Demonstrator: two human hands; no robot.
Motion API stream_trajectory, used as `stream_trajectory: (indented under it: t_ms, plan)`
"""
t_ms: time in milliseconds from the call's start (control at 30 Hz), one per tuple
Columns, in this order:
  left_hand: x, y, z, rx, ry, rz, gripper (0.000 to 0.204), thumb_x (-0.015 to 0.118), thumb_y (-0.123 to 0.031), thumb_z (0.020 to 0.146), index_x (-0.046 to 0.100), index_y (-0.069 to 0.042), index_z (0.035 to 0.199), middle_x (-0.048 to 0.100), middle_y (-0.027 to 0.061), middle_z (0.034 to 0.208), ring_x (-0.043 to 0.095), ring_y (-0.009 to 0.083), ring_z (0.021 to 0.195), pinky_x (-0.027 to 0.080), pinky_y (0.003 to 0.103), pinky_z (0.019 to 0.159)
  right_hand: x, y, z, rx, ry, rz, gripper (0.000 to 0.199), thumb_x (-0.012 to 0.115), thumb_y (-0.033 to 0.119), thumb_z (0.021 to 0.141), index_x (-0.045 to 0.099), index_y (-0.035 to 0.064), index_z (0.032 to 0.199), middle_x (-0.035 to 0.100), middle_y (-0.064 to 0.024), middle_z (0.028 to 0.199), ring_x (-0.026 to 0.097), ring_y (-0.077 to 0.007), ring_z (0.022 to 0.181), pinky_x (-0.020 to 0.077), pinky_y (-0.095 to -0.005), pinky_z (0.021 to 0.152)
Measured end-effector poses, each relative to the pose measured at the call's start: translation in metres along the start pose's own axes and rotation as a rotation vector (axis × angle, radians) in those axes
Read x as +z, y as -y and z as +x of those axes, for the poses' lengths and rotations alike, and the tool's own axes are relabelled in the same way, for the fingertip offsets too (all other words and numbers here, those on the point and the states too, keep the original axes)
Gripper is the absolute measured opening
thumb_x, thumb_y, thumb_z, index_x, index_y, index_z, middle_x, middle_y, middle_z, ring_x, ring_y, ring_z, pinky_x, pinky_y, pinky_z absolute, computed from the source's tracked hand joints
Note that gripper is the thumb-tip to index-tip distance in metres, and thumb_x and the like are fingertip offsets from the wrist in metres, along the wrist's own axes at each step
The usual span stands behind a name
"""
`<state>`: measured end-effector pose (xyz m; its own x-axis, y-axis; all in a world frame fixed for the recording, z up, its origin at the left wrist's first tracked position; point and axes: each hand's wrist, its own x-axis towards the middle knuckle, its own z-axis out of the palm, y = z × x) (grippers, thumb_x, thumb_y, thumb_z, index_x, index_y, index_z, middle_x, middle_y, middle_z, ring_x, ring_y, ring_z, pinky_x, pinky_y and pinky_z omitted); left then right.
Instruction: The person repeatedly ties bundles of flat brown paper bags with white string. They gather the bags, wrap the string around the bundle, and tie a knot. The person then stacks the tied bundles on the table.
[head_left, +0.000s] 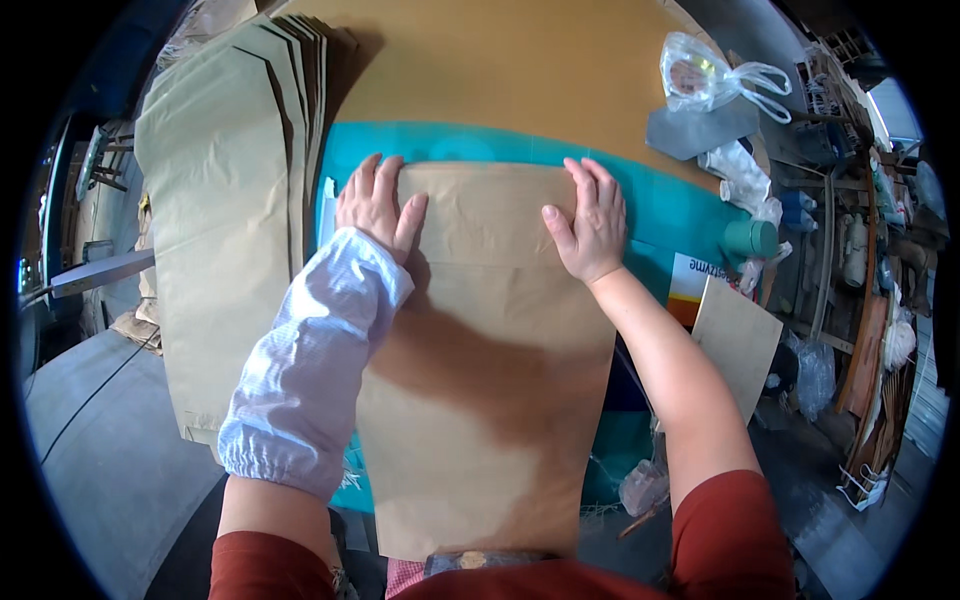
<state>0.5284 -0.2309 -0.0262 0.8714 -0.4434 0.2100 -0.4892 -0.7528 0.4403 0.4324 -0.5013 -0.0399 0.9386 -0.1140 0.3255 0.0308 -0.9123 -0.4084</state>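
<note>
Teal worktop [680,205]; left hand [375,205], right hand [590,225] flat, fingers together, pinning folded top of brown bag [490,380] to crease; bag stack [225,200] beside

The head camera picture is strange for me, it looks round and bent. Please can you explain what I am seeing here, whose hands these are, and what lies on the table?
There is no machine here. A person wears a wide camera on the head, looking down, so the picture's rim bends. The two arms coming from the lower edge are that person's own.

The left hand, with a white sleeve cover on its forearm, and the right hand both press flat on the folded top of a brown paper sheet. Nothing is gripped; the fingers lie open.

The sheet lies on a teal mat. To the left is a stack of similar brown paper. To the right are a clear plastic bag, a teal cup and a small cardboard piece.
</note>
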Motion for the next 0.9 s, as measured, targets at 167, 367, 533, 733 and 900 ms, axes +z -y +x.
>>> stream_trajectory:
  t_ms: [167,367,533,733,900]
  plan:
    - [0.003,-0.004,-0.003,-0.038,-0.015,0.084,0.057,0.052,-0.043,0.085,0.045,-0.008,0.130,0.043,0.0234,0.132,0.042,0.0404,0.121,0.033,0.049,0.100,0.006,0.003,-0.005,0.025,-0.044,-0.050,0.062,0.055,0.050,0.082,0.043,0.0120,0.129,0.043,-0.0171,0.125,0.043,-0.0360,0.112,0.0360,-0.0453,0.094]
    - [-0.009,-0.022,-0.042,-0.292,-0.308,0.420,0.064,0.056,-0.039,0.084,0.036,-0.008,0.137,0.038,0.0242,0.138,0.037,0.0403,0.126,0.029,0.049,0.105,-0.040,0.043,-0.027,0.150,-0.166,-0.157,0.067,0.056,0.037,0.087,0.030,0.0065,0.141,0.029,-0.0273,0.142,0.031,-0.0409,0.130,0.0273,-0.0477,0.107]
    - [-0.012,-0.016,-0.296,-0.087,-0.345,0.218,0.060,0.072,-0.016,0.070,0.053,-0.001,0.124,0.056,0.0248,0.115,0.056,0.0414,0.100,0.048,0.043,0.085,-0.102,0.077,-0.238,0.526,-0.003,0.146,0.065,0.064,0.019,0.082,0.034,-0.0038,0.134,0.047,-0.0255,0.123,0.047,-0.0410,0.113,0.0406,-0.0454,0.095]
    - [-0.051,-0.017,-0.393,-0.779,0.131,0.074,0.041,0.070,-0.029,0.077,0.061,-0.001,0.106,0.064,0.0203,0.098,0.059,0.0390,0.095,0.047,0.046,0.081,-0.090,0.082,-0.350,0.865,0.182,0.135,0.054,0.064,0.026,0.082,0.046,-0.0062,0.122,0.051,-0.0217,0.110,0.053,-0.0366,0.100,0.0443,-0.0427,0.087]
    - [-0.061,0.005,-0.360,-0.925,0.424,0.079,0.046,0.064,-0.038,0.082,0.060,0.003,0.103,0.063,0.0240,0.101,0.059,0.0410,0.096,0.047,0.045,0.084,-0.076,0.115,-0.314,0.911,0.222,0.029,0.052,0.069,0.025,0.078,0.050,-0.0045,0.116,0.051,-0.0220,0.109,0.050,-0.0375,0.102,0.0440,-0.0442,0.087]
